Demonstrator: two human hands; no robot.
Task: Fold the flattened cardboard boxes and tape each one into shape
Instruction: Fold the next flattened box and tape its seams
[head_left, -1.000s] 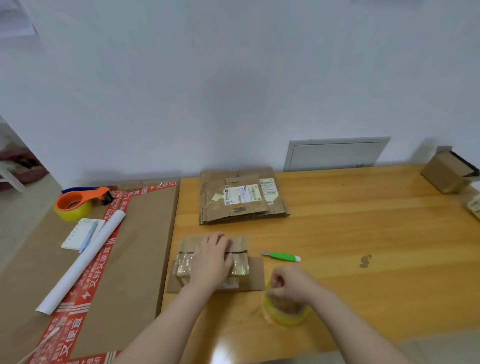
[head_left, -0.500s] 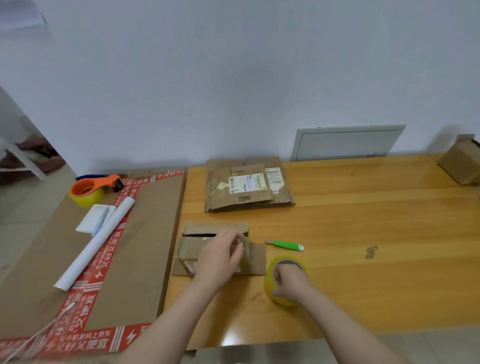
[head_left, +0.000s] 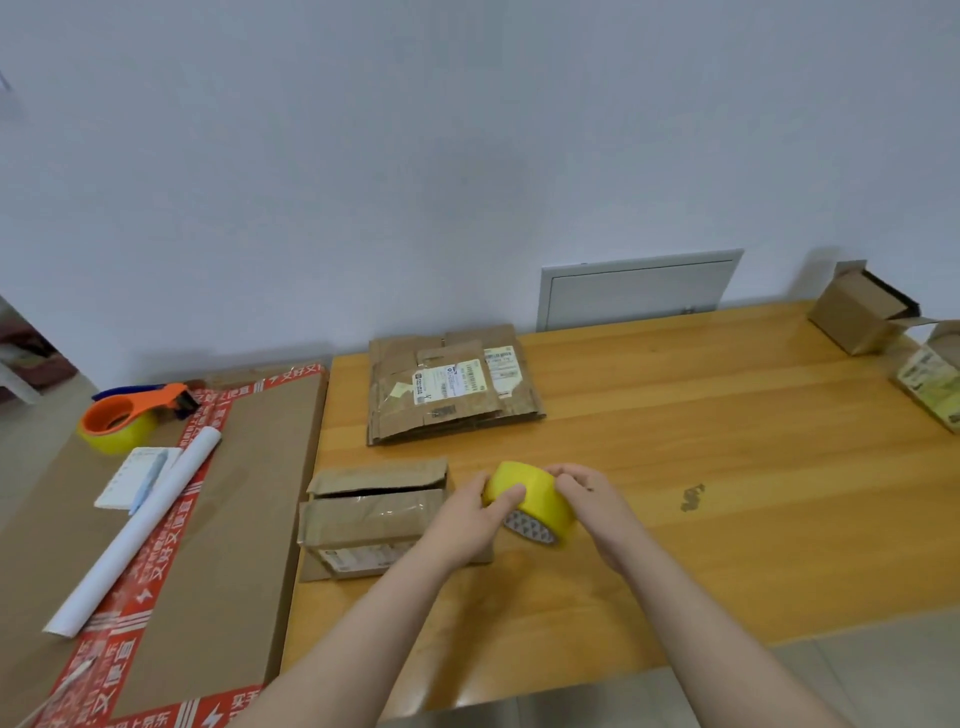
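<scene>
A yellow tape roll (head_left: 535, 499) is held a little above the wooden table (head_left: 727, 467) between both hands. My left hand (head_left: 467, 519) grips its left side with the thumb on the rim. My right hand (head_left: 592, 504) grips its right side. Left of the hands a small folded cardboard box (head_left: 363, 514) stands on the table, its far flap raised. A stack of flattened cardboard boxes (head_left: 447, 384) with white labels lies further back.
A large flat cardboard sheet with red tape (head_left: 234, 519) lies to the left, carrying an orange tape dispenser (head_left: 124, 415), a white paper roll (head_left: 140, 525) and a notepad with a pen (head_left: 137, 475). Two folded boxes (head_left: 857, 312) stand at the far right.
My left hand left the small box and joined my right hand on the tape roll. The roll was lifted off the table and tipped on edge. The green cutter is hidden now.
</scene>
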